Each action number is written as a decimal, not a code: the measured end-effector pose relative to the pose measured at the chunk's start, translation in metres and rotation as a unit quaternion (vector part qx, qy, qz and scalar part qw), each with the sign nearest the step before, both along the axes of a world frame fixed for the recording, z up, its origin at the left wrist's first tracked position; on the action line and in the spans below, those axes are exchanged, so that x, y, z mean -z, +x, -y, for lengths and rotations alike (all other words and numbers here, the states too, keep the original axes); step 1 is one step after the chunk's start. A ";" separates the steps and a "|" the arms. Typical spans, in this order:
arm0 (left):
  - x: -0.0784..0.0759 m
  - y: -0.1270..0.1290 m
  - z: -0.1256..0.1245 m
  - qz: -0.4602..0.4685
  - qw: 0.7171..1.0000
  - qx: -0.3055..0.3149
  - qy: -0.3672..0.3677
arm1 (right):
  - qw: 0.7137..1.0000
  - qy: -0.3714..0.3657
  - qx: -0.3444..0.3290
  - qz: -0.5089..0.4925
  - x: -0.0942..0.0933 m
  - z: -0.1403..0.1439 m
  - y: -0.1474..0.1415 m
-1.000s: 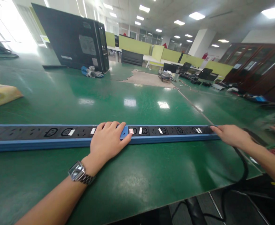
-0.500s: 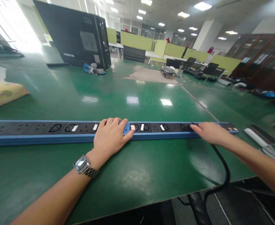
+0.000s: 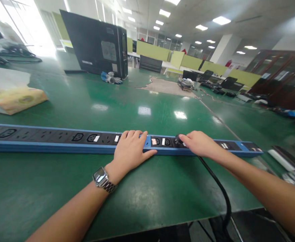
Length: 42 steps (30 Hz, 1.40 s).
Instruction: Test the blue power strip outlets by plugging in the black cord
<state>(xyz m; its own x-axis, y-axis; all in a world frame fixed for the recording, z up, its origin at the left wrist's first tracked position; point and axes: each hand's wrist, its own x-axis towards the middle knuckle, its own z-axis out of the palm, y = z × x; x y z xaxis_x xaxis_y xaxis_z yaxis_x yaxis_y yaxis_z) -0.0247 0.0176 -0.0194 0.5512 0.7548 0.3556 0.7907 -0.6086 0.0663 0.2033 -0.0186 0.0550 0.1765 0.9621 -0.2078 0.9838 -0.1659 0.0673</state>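
Both hands rest on the power strip (image 3: 61, 143): left hand (image 3: 132, 149) flat, right hand (image 3: 200, 144) gripping the plug (image 3: 179, 140).

The power strip (image 3: 61, 143) under your hands is blue along its sides with a black face, dotted with small white labels and 1 red-and-white label. Your right hand (image 3: 200, 145) covers a black plug (image 3: 179, 140) with a black cable (image 3: 217, 188), and your left hand (image 3: 131, 153) sits above a silver metal watch (image 3: 102, 178). The table (image 3: 87, 104) is glossy green with 1 bare tan patch (image 3: 166, 86), and it carries a yellow packet (image 3: 16, 100) and a black computer case (image 3: 97, 45).
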 end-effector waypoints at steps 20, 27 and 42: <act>-0.001 -0.056 -0.007 -0.003 1.000 -0.031 -0.004 | 0.999 -0.021 0.002 0.026 0.007 -0.002 0.001; -0.003 -0.056 -0.006 0.014 0.999 -0.026 -0.012 | 0.995 0.078 -0.026 -0.065 -0.028 0.003 -0.038; -0.026 -0.035 0.036 0.306 0.923 -0.027 -0.232 | 0.993 -0.011 -0.077 -0.091 0.001 -0.025 -0.105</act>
